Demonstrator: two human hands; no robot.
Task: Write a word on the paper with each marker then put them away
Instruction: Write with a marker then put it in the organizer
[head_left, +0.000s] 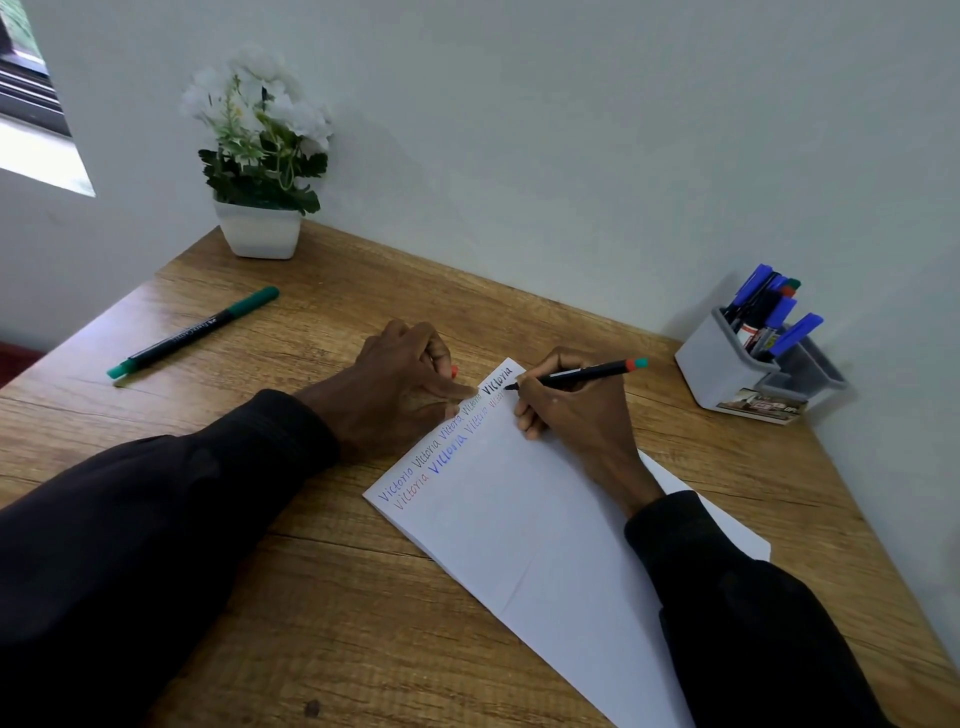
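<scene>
- Nearest the camera, two forearms in dark sleeves (130, 525) reach forward over a wooden table (311, 597) with a brown grain.
- A white sheet of paper (545, 545) lies slantwise on the table, running from the near right edge up toward the middle; a faint fold line crosses it.
- Along the paper's upper left edge stand two rows of handwritten words (441, 447), each reading "Victoria", in blue, dark, red and paler inks; the farthest word is bold and black.
- The right hand (576, 410) rests on the paper's far end, its fingers wrapped round a black-barrelled marker with a red and green end (582, 373); the marker's tip touches the paper just beside the bold black word.
- The left hand (400, 384) lies on the table at the paper's far left edge, fingertips pressing on the paper's margin, the fingers curled loosely over a small red marker cap (454, 371), which shows only in part.
- Well to the left, apart from both hands, a black marker with a green cap (195, 331) lies flat on the table.
- At the far right, against the wall, stands a grey plastic holder (727, 374) with several compartments; its rear compartment holds a cluster of upright markers with blue caps (769, 306), with one green and one red cap among them.
- At the far left corner sits a white pot of artificial white flowers (260, 228).
- Behind everything rises a pale wall (571, 130).
</scene>
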